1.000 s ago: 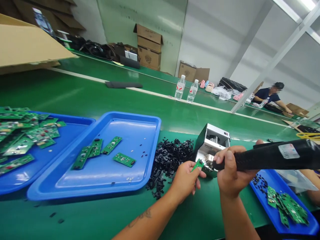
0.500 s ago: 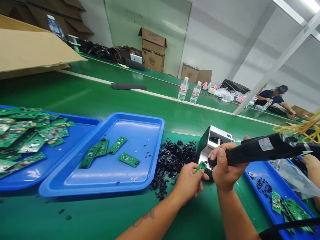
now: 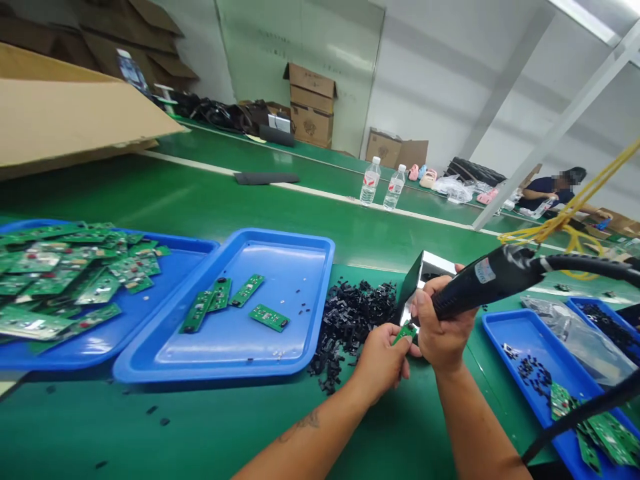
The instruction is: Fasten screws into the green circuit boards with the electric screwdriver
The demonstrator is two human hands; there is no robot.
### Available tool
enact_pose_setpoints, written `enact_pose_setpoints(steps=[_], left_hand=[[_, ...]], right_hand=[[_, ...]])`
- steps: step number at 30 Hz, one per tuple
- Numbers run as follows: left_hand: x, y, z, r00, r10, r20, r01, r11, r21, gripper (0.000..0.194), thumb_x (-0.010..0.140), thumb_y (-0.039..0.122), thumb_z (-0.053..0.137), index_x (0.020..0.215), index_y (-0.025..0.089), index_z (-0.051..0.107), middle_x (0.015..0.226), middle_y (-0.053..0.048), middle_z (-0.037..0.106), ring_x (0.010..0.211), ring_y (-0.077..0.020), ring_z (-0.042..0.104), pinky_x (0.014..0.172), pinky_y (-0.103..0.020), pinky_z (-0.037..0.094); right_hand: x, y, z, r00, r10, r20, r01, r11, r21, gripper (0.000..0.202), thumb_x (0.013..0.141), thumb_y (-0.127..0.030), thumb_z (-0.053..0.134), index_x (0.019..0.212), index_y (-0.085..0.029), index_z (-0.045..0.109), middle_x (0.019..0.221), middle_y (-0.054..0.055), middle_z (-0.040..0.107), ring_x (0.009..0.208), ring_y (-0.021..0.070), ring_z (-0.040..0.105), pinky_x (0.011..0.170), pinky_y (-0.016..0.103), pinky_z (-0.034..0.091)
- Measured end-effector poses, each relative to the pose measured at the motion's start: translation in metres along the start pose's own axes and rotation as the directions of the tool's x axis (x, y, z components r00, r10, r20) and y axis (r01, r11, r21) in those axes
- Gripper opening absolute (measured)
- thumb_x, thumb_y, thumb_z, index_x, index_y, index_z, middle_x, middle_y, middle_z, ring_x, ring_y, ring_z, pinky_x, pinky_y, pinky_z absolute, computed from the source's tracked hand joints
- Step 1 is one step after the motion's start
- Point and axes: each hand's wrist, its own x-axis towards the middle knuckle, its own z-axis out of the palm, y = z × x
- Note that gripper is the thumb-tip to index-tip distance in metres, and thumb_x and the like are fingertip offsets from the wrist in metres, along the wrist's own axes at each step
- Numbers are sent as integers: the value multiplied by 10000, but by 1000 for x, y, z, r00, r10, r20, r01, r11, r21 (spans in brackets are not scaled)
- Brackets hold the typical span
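We've got the green bench (image 3: 200,200) under it all, then the middle blue tray (image 3: 310,293) with a few boards. Black electric screwdriver (image 3: 480,283): our right hand (image 3: 443,333) wrapped tight around it. Small green board (image 3: 405,331), just beside the black clip pile (image 3: 350,320): left hand (image 3: 383,360) fingers pinching it.

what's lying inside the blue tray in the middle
In the middle blue tray lie four green circuit boards and scattered small black parts. Anything beneath the boards is covered.
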Motion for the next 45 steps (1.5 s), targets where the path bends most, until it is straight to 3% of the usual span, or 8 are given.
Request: enact_pose_setpoints(steps=[8, 13, 21, 24, 28, 33, 39, 45], left_hand=[[-34, 28, -45, 982, -80, 171, -29, 829, 559, 86, 785, 234, 695, 772, 225, 610, 569, 22, 657, 344, -132, 552, 345, -187, 322], [-18, 80, -62, 982, 189, 8, -146, 733, 664, 176, 633, 176, 850, 613, 221, 681, 506, 10, 636, 360, -164, 550, 408, -245, 390], [41, 154, -85, 869, 419, -265, -176, 760, 626, 293, 962, 399, 648, 1120, 153, 670, 1100, -79, 712, 983, -202, 673, 866, -356, 551], [17, 150, -113, 828, 432, -357, -115, 754, 647, 290, 929, 455, 660, 1004, 176, 684, 929, -57, 745, 1064, -256, 652, 894, -338, 497], [-20, 123, -157, 754, 382, -535, 172, 671, 721, 374, 889, 577, 622, 1040, 238, 671, 820, -28, 771, 1100, -361, 644, 919, -481, 447], [-38, 84, -184, 672, 364, -645, 543, 350, 763, 584, 749, 621, 717, 1190, 253, 613, 963, -74, 795, 1095, -417, 653, 945, -550, 399], [-45, 65, -180, 690, 414, -593, 488, 339, 804, 495, 750, 521, 736, 1150, 266, 597, 952, -78, 770, 1062, -371, 672, 877, -430, 431], [-52, 67, -181, 758, 377, -532, 246, 590, 769, 257, 716, 404, 755, 887, 270, 618, 826, -16, 725, 969, -316, 678, 790, -353, 445]], right_hand=[[-6, -3, -66, 967, 192, -169, -198, 980, -23, 399, 857, -356, 757, 1170, -231, 545, 888, -16, 664, 706, 136, 682, 742, 333, 606], [-38, 8, -116, 906, 235, -352, -328, 915, -235, 838, 714, -400, 867, 1420, -249, 442, 1268, 103, 625, 1076, 262, 684, 1031, 558, 521], [-82, 17, -126, 970, -10, -241, -125, 835, -536, 1127, 743, -423, 843, 1614, -240, 151, 1623, 185, 237, 1506, 384, 325, 1212, 672, 265], [-97, 11, -118, 981, -103, -165, -38, 730, -682, 1052, 766, -407, 835, 1608, -223, 230, 1584, 202, 310, 1435, 405, 406, 1148, 675, 364], [-107, 0, -87, 983, -67, 169, 158, 773, -615, 490, 922, -275, 689, 1396, -259, 567, 1298, 118, 628, 1234, 296, 593, 1057, 511, 490], [-94, 5, -23, 835, 115, 538, 227, 818, -528, 185, 1006, -257, 567, 1154, -246, 677, 975, 51, 718, 902, 189, 686, 802, 306, 545], [-82, 21, 38, 755, 353, 553, 267, 605, -750, 163, 928, -327, 694, 1046, -215, 702, 920, 69, 708, 856, 239, 701, 672, 304, 506], [-85, 19, 38, 727, 372, 577, 255, 634, -730, 99, 956, -235, 627, 917, -212, 714, 901, 65, 690, 858, 233, 685, 711, 306, 502]])
